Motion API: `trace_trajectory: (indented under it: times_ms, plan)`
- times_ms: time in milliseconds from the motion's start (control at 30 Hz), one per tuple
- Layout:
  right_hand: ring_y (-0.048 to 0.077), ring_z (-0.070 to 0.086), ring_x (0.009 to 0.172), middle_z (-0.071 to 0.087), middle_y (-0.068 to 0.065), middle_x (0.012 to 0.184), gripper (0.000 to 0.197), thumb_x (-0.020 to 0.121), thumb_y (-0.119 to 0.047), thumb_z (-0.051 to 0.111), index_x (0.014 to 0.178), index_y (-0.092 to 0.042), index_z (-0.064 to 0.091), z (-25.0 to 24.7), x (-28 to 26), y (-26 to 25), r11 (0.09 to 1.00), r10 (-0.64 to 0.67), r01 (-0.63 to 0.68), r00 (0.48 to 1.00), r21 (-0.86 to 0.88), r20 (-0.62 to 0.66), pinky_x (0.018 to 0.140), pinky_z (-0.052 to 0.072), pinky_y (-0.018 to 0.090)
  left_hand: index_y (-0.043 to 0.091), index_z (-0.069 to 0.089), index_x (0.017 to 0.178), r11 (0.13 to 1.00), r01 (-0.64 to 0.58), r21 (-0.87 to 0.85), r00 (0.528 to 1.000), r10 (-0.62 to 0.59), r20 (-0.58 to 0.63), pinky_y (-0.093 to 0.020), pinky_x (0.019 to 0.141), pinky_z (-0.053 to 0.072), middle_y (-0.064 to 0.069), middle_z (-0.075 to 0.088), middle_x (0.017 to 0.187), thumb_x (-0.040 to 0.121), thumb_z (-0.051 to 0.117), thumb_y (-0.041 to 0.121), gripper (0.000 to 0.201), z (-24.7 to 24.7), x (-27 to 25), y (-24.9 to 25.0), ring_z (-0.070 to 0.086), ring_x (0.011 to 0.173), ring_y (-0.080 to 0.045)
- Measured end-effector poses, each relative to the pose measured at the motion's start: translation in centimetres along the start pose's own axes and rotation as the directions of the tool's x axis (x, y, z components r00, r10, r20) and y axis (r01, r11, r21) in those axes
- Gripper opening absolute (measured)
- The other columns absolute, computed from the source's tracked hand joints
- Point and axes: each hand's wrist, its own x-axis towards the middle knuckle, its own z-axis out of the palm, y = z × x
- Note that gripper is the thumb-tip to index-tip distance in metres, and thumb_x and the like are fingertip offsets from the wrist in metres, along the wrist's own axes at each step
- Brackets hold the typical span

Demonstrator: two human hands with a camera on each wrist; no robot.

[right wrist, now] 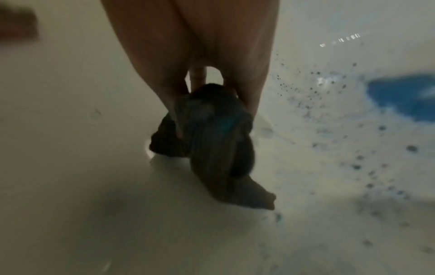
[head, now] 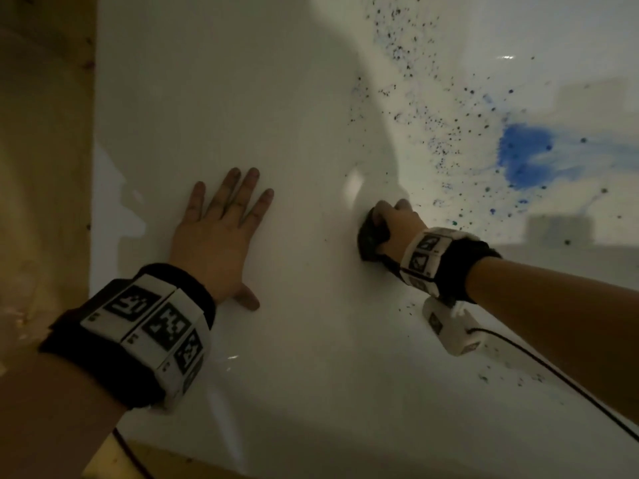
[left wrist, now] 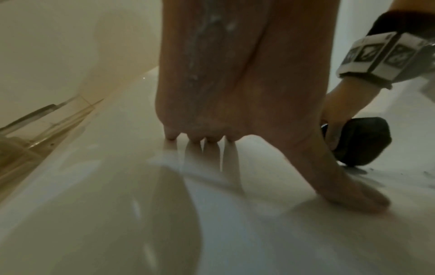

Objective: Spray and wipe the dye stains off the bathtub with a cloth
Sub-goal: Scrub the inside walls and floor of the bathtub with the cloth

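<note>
My right hand (head: 394, 219) grips a bunched dark grey cloth (head: 371, 236) and presses it on the white bathtub (head: 276, 98). The wrist view shows the cloth (right wrist: 216, 141) balled between fingers and thumb, with a teal smear on it. A blue dye patch (head: 525, 153) and many dark specks (head: 432, 133) lie to the right of the cloth, and the patch (right wrist: 404, 96) shows again in the right wrist view. My left hand (head: 221, 229) lies flat on the tub, fingers spread, holding nothing. Its fingertips (left wrist: 195, 138) touch the surface. No spray bottle is in view.
A yellowish wall or panel (head: 45, 167) borders the tub on the left. A black cable (head: 570, 382) runs from my right wrist camera (head: 453, 330) across the tub. A few specks (head: 484, 376) sit near the cable.
</note>
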Motion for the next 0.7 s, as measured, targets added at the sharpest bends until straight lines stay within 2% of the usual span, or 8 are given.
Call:
trace_trajectory:
  times_ms: [100, 167, 233, 333, 467, 567, 633, 700]
  plan:
    - [0.025, 0.047, 0.106, 0.039, 0.008, 0.121, 0.044, 0.08, -0.015, 0.066, 0.119, -0.015, 0.046, -0.2, -3.6, -1.9, 0.964, -0.175, 0.182, 0.983, 0.195, -0.051, 0.092, 0.045, 0.035, 0.018, -0.033, 0.139, 0.999, -0.005, -0.046, 1.0, 0.005, 0.009, -0.044, 0.115, -0.007, -0.005, -0.042, 0.144, 0.07, 0.06, 0.067, 0.125, -0.9, -0.2, -0.2, -0.025, 0.14, -0.023]
    - [0.02, 0.045, 0.106, 0.037, 0.005, 0.123, 0.045, 0.081, -0.019, 0.066, 0.121, -0.017, 0.047, 0.8, -6.9, -4.6, 0.884, -0.41, 0.396, 0.912, 0.249, 0.006, 0.095, 0.044, 0.033, 0.017, -0.022, 0.145, 0.996, 0.006, -0.092, 0.999, -0.011, -0.045, -0.039, 0.116, -0.003, -0.005, -0.033, 0.15, 0.077, 0.061, 0.057, 0.116, -2.1, 0.2, -0.8, -0.022, 0.142, -0.02]
    - [0.021, 0.04, 0.111, 0.033, 0.005, 0.127, 0.046, 0.085, -0.019, 0.06, 0.127, -0.019, 0.042, 2.1, -8.1, -6.9, 0.844, -0.526, 0.506, 0.845, 0.175, 0.092, 0.097, 0.042, 0.033, 0.014, -0.018, 0.146, 0.996, 0.032, -0.085, 0.994, -0.04, -0.101, -0.038, 0.116, -0.003, -0.006, -0.031, 0.151, 0.079, 0.065, 0.05, 0.113, -3.4, 1.0, -1.6, -0.021, 0.142, -0.021]
    - [0.026, 0.04, 0.11, 0.036, 0.009, 0.123, 0.044, 0.086, -0.009, 0.055, 0.127, -0.017, 0.042, 2.2, -5.5, -7.8, 0.88, -0.452, 0.446, 0.892, 0.164, -0.001, 0.094, 0.042, 0.037, 0.013, -0.016, 0.147, 0.996, 0.04, -0.081, 0.995, -0.048, -0.092, -0.038, 0.117, -0.002, -0.006, -0.029, 0.152, 0.076, 0.07, 0.045, 0.116, -4.9, 2.6, -2.4, -0.019, 0.143, -0.021]
    - [0.032, 0.047, 0.105, 0.041, 0.012, 0.116, 0.042, 0.081, -0.003, 0.053, 0.121, -0.014, 0.046, -0.3, 0.6, -4.4, 0.943, -0.107, 0.15, 0.982, 0.297, -0.157, 0.089, 0.044, 0.036, 0.012, -0.016, 0.147, 0.997, 0.022, -0.078, 0.997, -0.028, -0.076, -0.037, 0.116, -0.003, -0.007, -0.029, 0.152, 0.071, 0.075, 0.042, 0.123, -4.9, 3.6, -2.7, -0.019, 0.143, -0.021]
    - [0.034, 0.049, 0.103, 0.041, 0.012, 0.115, 0.034, 0.082, -0.008, 0.056, 0.114, -0.014, 0.047, -2.8, 4.1, -2.2, 0.953, 0.084, -0.038, 0.986, 0.3, -0.143, 0.085, 0.046, 0.039, 0.013, -0.018, 0.146, 0.997, 0.021, -0.074, 0.998, -0.026, -0.065, -0.036, 0.116, -0.004, -0.006, -0.03, 0.151, 0.07, 0.075, 0.044, 0.125, -4.8, 3.9, -2.8, -0.021, 0.142, -0.021]
    - [0.03, 0.049, 0.1, 0.041, 0.01, 0.115, 0.034, 0.081, -0.009, 0.06, 0.112, -0.014, 0.047, -3.9, 4.0, -2.1, 0.947, 0.09, -0.029, 0.98, 0.32, -0.175, 0.081, 0.044, 0.033, 0.014, -0.02, 0.146, 0.998, 0.011, -0.062, 0.998, -0.015, -0.063, -0.036, 0.116, -0.005, -0.006, -0.031, 0.151, 0.07, 0.073, 0.048, 0.125, -5.1, 4.0, -2.9, -0.021, 0.142, -0.02]
    - [0.019, 0.046, 0.098, 0.041, 0.006, 0.118, 0.038, 0.082, -0.01, 0.063, 0.115, -0.015, 0.047, -3.9, 1.8, -3.3, 0.924, -0.024, 0.111, 0.972, 0.365, -0.236, 0.08, 0.039, 0.023, 0.014, -0.021, 0.145, 0.999, 0.005, -0.04, 0.999, -0.007, -0.046, -0.035, 0.116, -0.004, -0.006, -0.032, 0.15, 0.07, 0.071, 0.05, 0.125, -5.3, 4.0, -3.0, -0.022, 0.142, -0.021]
